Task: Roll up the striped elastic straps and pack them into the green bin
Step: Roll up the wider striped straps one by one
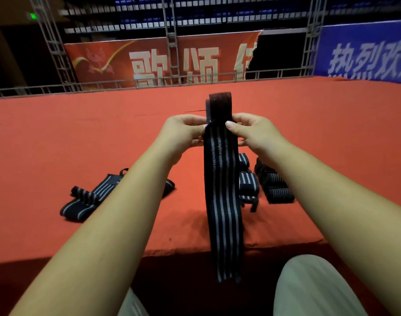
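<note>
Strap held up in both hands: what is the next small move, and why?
Probably fold the dark top end over and start rolling downward. The left hand and right hand pinch the strap just below that end, and the rest hangs straight, not yet rolled.

The far red tabletop (pixel 81 133) lay open from side to side; nearer me, loose straps (pixel 87 197) barred the left lane; rolled straps (pixel 272 185) crowded the right; the hanging strap (pixel 224 201) split the middle, reaching down past the near edge.
</note>
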A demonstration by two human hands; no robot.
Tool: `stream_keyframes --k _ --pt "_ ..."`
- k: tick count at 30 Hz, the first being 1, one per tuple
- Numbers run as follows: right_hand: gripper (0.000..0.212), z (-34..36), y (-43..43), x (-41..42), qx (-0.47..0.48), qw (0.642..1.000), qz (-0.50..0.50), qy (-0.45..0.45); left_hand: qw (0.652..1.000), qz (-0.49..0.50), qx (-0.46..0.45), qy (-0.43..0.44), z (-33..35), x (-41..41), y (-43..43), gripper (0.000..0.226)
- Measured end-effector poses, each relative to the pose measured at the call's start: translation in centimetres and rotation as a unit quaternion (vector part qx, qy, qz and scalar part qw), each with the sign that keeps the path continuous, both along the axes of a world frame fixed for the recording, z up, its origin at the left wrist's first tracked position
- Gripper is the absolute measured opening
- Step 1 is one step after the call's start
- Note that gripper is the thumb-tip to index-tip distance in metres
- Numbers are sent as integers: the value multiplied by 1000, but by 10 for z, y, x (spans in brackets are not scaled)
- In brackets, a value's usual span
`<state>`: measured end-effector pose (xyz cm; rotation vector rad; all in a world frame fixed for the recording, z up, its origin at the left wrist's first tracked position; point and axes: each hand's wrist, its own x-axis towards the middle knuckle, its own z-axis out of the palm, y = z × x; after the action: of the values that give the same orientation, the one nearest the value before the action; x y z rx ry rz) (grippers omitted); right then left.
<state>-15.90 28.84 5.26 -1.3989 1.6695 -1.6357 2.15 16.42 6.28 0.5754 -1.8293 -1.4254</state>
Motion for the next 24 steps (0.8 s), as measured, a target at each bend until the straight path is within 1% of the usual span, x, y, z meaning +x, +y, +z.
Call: stream_keyframes --k 3,7,13,15,19,22,24 --pt "26 7 8 7 -9 1000 9 -17 1000 0 -4 9 8 6 11 19" --pt "23 6 14 11 1 1000 16 -16 999 36 0 4 4 9 13 17" --pt "11 -35 7 9 59 998 -37 4 992 112 50 -39 -39 -4 -1 13" --pt "14 -54 3 6 83 995 -53 6 989 117 72 -47 -58 -11 -6 14" --pt "16 -79 -2 0 111 992 -46 -32 986 120 98 -54 -94 -25 -25 12" --pt "13 -93 -7 -8 101 992 -39 -69 984 123 111 -61 -117 -32 -36 12" --pt "16 -101 -13 -16 99 991 -42 -83 983 119 114 -77 -130 -32 -39 15"
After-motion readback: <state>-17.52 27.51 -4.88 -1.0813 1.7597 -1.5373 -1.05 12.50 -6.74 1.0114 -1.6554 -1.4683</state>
